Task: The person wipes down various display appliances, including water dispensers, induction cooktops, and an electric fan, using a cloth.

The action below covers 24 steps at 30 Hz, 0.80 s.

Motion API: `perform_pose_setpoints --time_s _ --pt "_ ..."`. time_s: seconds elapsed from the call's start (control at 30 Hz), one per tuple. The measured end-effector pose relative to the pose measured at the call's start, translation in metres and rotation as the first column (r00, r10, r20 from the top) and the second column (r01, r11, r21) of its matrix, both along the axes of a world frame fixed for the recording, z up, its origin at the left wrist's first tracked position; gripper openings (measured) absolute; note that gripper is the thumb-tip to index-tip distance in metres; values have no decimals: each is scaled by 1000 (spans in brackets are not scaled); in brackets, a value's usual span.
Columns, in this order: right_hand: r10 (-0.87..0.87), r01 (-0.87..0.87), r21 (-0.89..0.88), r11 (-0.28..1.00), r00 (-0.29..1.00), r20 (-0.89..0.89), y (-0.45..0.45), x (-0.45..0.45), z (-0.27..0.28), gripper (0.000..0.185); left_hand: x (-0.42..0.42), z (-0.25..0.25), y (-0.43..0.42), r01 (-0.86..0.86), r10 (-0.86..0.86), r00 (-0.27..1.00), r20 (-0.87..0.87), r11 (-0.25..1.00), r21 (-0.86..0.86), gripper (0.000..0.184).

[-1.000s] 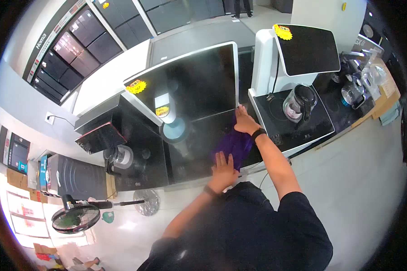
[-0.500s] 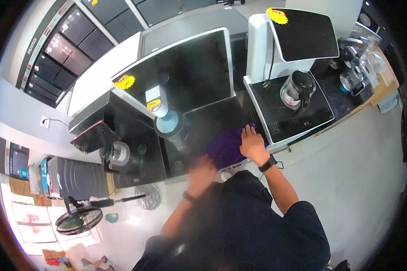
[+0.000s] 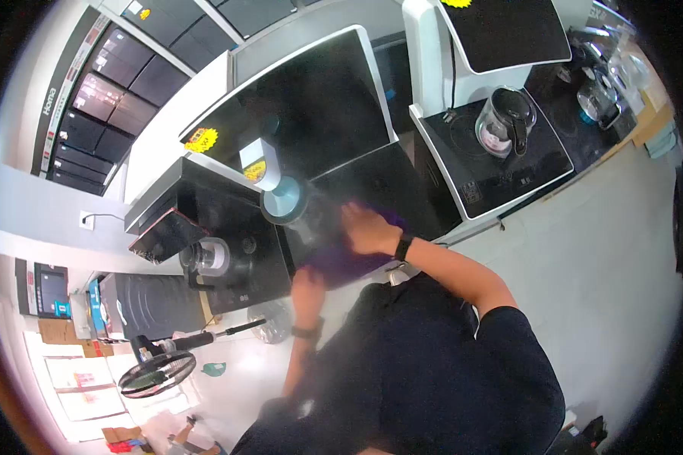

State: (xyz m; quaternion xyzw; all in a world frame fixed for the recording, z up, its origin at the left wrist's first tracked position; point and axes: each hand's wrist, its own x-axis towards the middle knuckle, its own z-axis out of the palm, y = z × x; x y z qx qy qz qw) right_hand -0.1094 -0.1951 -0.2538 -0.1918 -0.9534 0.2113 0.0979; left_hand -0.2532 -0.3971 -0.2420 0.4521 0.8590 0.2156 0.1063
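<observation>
A purple cloth (image 3: 349, 260) lies bunched along the front of a black glass-topped appliance (image 3: 391, 182). My right hand (image 3: 370, 230) rests on the cloth from above, fingers stretched out and slightly blurred. At the cloth's left end is my left hand (image 3: 308, 297), curled and closed on its edge, though motion smears the fingers. Just beyond the hands stands a clear jar with a pale blue lid (image 3: 284, 197), its lower part hazy. A white box with a yellow tag (image 3: 259, 163) is behind the lid.
On the right, a glass kettle (image 3: 505, 121) stands on a white-edged cooktop (image 3: 474, 189). Another glass pot (image 3: 209, 258) is on the left cooktop. More glassware (image 3: 599, 98) stands at the far right. A fan (image 3: 158, 373) is on the floor side at left.
Both hands and the purple cloth have moved left across the black surface. My right hand has left the cloth's right edge and now lies nearer the jar. The view has also shifted.
</observation>
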Motion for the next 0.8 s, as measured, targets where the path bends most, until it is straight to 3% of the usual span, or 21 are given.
perform_pose_setpoints --time_s 0.07,0.17,0.27,0.37,0.63,0.8 --pt "-44 49 38 998 992 -116 6 -3 -4 63 1 -8 7 39 -40 991 -127 999 -12 47" --pt "-188 196 47 979 973 -133 -15 7 -18 70 25 8 17 -8 -20 987 -159 984 -177 55" --pt "-186 225 -151 963 954 233 -17 23 27 77 41 -8 14 -12 -23 966 -258 991 -133 66" --pt "-217 222 -23 975 968 128 -21 30 8 81 43 -17 8 56 -69 971 -227 996 -62 75" --pt "-54 80 -100 992 970 238 19 3 15 86 7 -17 18 39 -73 989 -126 967 -251 73" --pt "-3 28 -87 996 960 279 41 -23 15 92 -27 -14 35 108 -113 994 -8 966 -237 73"
